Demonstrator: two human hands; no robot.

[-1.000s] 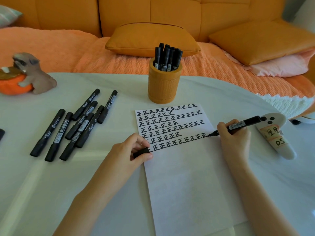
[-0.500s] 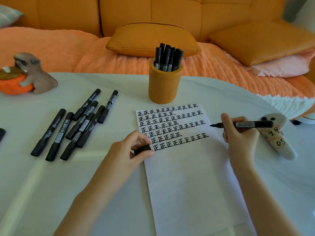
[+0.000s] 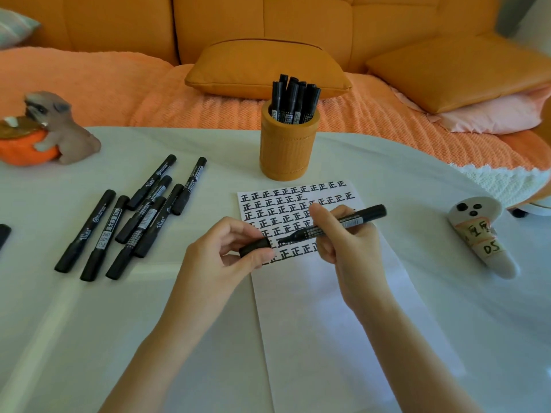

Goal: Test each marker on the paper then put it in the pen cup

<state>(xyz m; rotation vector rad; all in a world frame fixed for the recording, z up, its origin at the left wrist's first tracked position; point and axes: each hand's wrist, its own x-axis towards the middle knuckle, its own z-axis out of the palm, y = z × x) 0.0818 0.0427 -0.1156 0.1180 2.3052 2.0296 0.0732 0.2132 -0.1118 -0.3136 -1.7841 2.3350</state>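
- While the nib and cap are being lined up, the black felt-tip marker with a printed label [image 3: 362,216] lies slanted above the written rows. Its nib points down-left, just beside the mouth of the short black cap [image 3: 255,247] and not yet in it.
- Right hand [image 3: 348,251]: fingers curled round the marker barrel, gripping it near the nib end.
- Left hand [image 3: 220,257]: thumb and fingers pinch the cap, its open end turned toward the nib.
- Step in hand, by judgement: this marker's test is done and recapping is under way.
- Next move calls for: nib aimed square into the cap, a push until seated, then a carry to the cup.
- Change: one second ago the nib touched the end of the last written row. Half a second ago the marker was level over the sheet's right edge and the hands were well apart. They have since closed together at mid-sheet, and the left hand has left the paper's edge.
- White paper sheet [image 3: 328,323]: rows of black characters on the far part, bare on the near part.
- Orange ribbed cylindrical pen cup [image 3: 287,147]: upright just beyond the sheet, holding capped black markers [image 3: 293,98].
- Loose black markers [image 3: 140,216]: several, capped, on the white table [image 3: 89,338] to the left, presumably untested.
- White labelled handheld controller [image 3: 483,236]: right of the sheet.
- Dog figurine on an orange pumpkin [image 3: 59,126]: far left.
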